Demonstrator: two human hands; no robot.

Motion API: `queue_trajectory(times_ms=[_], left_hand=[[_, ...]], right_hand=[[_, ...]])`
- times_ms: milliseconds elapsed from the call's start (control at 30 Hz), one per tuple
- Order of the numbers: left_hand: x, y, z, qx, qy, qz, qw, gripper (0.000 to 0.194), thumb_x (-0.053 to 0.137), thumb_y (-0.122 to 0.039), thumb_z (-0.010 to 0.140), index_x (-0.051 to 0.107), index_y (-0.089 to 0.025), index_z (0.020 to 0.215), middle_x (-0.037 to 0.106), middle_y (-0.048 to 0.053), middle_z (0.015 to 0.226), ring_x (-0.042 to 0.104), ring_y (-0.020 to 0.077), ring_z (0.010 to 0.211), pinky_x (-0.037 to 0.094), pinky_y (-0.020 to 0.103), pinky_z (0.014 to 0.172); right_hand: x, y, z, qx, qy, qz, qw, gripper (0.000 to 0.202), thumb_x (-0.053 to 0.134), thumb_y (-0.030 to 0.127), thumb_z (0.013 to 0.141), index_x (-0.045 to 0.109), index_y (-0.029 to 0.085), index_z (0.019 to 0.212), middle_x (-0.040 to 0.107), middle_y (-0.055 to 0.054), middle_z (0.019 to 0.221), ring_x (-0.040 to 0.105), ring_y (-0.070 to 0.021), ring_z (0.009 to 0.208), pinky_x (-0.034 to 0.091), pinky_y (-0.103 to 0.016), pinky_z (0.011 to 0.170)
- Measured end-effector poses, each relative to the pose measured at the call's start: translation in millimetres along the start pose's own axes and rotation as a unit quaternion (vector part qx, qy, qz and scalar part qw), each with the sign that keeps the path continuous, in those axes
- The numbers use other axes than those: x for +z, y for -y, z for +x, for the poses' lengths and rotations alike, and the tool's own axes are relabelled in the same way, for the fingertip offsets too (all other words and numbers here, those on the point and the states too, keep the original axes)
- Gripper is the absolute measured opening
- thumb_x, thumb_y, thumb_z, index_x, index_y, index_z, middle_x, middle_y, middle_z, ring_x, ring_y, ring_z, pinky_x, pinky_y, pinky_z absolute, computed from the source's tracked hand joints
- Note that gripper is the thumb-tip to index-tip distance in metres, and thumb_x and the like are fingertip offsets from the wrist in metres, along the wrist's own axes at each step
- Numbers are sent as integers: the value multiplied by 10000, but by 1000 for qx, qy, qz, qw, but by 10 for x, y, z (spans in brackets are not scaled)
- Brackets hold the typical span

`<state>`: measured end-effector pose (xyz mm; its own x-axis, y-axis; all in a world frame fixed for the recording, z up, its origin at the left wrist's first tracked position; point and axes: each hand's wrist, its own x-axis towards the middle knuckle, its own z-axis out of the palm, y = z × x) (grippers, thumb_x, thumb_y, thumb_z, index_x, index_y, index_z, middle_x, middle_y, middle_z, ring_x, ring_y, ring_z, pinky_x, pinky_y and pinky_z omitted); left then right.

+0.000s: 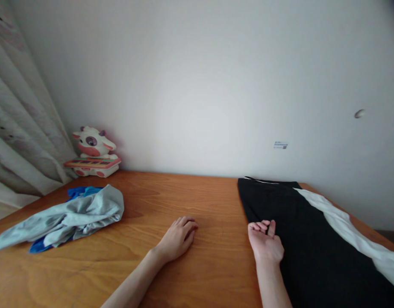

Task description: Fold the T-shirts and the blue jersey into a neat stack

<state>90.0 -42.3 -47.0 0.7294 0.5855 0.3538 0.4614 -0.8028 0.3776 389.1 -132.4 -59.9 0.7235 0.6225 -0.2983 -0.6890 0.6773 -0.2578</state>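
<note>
My left hand [178, 238] rests palm down on the wooden table, its fingers loosely bent and nothing in it. On the right, my right hand [266, 242] lies palm up with its fingers slightly curled and apart, also holding nothing. It sits over the left edge of a black garment [299, 239] with a white side strip [339, 222]. This garment is spread out flat, its banded top edge near the wall, and its lower part runs out of view. Far to the left of my left hand is a crumpled pale grey garment [88, 211], with blue cloth [80, 192] showing from under it.
A cow-shaped toy keyboard [92, 156] stands in the table's back left corner, beside a pale patterned curtain [20, 107]. Behind the wooden table [213, 201] rises a white wall [200, 85] bearing a small label [280, 145] and a round fitting [359, 114].
</note>
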Motion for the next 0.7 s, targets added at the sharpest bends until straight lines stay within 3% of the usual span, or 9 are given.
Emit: queue_trajectory(times_ms=[67,133,233,333,433,533,700], left_hand=[[0,-1,2,-2,4,0,1000,278,478,-188,969,666,-234,1167,660,81,1235,630,231,1138,503,403,1036],[-3,-4,3,-3,6,-4,1000,278,479,-182,964,666,-232,1164,659,81,1237,632,230,1136,504,402,1034],[-9,-8,1,-1,2,-9,1000,269,489,-182,960,669,-238,1150,663,77,1230,637,230,1124,510,397,1022],[-18,-10,-2,-2,6,-6,1000,266,480,-189,968,667,-234,1152,661,83,1236,635,236,1131,507,403,1024],[-27,-14,1,-4,15,-1,1000,275,467,-189,974,662,-223,1165,658,93,1242,630,242,1139,502,414,1032],[-26,-14,5,-4,16,-1,1000,274,463,-187,975,662,-219,1162,657,96,1244,627,244,1145,500,420,1037],[2,9,3,-2,16,0,1000,272,474,-194,974,661,-228,1169,656,91,1242,628,238,1145,502,412,1036]], right_hand=[[-7,81,6,-26,30,-33,999,733,-58,565,991,599,276,850,528,18,669,486,-114,478,392,-272,506],[-12,151,23,-57,55,-67,995,814,1,804,880,592,253,787,482,22,643,449,-117,458,386,-284,483],[-10,230,67,-92,50,-85,991,864,74,933,775,585,238,733,423,40,596,387,-105,420,359,-278,459],[-13,277,116,-118,14,-82,990,814,32,827,873,572,240,711,402,49,560,356,-98,393,338,-262,456],[-27,288,152,-138,-33,-77,987,732,-52,550,989,559,248,722,405,48,543,344,-99,375,332,-247,457],[-42,260,172,-163,-55,-94,981,620,-5,332,1000,560,255,757,412,52,560,337,-92,371,327,-230,458],[-55,142,197,-205,-69,-151,965,455,164,352,971,573,258,795,385,60,566,315,-92,379,287,-216,425]])
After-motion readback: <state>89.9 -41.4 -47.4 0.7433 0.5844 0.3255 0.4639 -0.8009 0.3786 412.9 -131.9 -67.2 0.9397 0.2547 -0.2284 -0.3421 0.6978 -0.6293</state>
